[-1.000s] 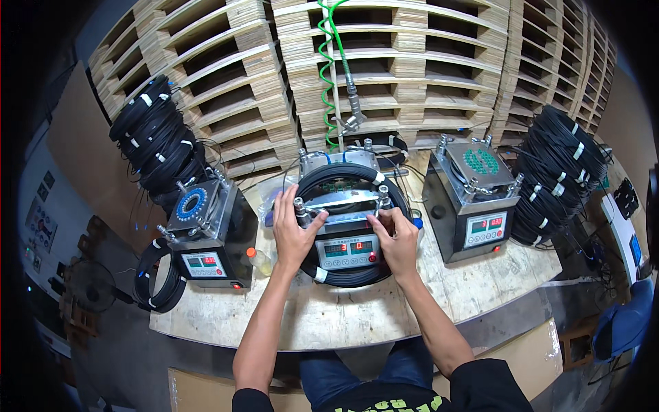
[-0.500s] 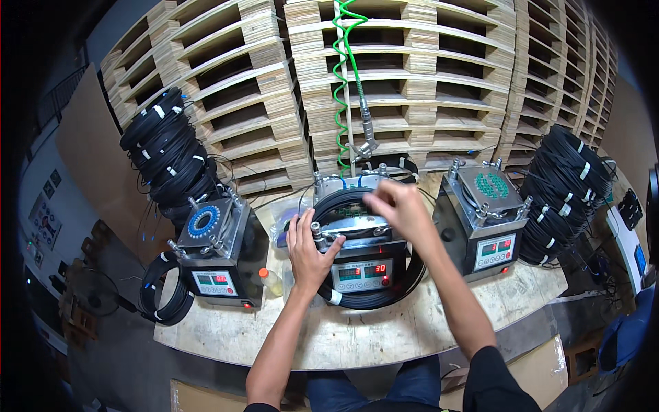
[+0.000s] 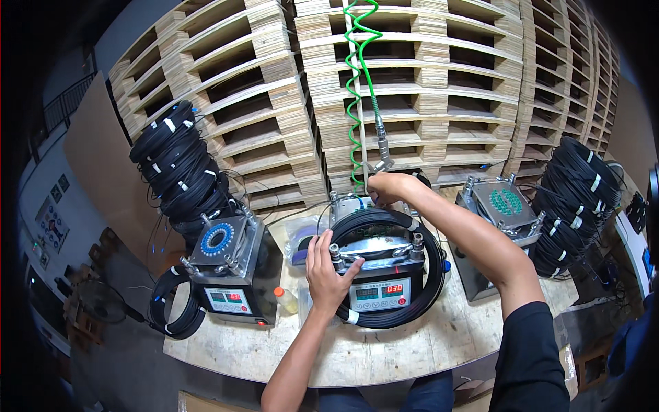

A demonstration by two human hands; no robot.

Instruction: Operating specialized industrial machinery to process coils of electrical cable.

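The left hand (image 3: 326, 264) lies flat and open, fingers spread, against the front left corner of the middle machine (image 3: 377, 264), its fingertips at a bolt post; the placement reads as bracing, keeping the unit steady on the wooden table (image 3: 412, 350). The right hand (image 3: 388, 187) is raised over the rear of the same machine, closed around the metal nozzle (image 3: 382, 154) at the end of a green coiled air hose (image 3: 358, 89) that hangs down from above; the hose being suspended keeps the tool within reach over the station. A coil of black cable (image 3: 429, 275) is looped around the body of the middle machine, resting on the table and bound with a white tie at the front, so it sits where the fixture can take its ends. The machine's front panel carries red and green displays. A like machine with a blue ring fixture (image 3: 223, 257) stands to the left, a further cable coil (image 3: 171, 312) leaning at its side, and a third machine with a green fixture (image 3: 504, 230) stands to the right. Bundled cable stacks (image 3: 180, 168) flank both ends, against stacked wooden pallets (image 3: 446, 75). A small bottle (image 3: 287, 300) stands between the left and middle units.
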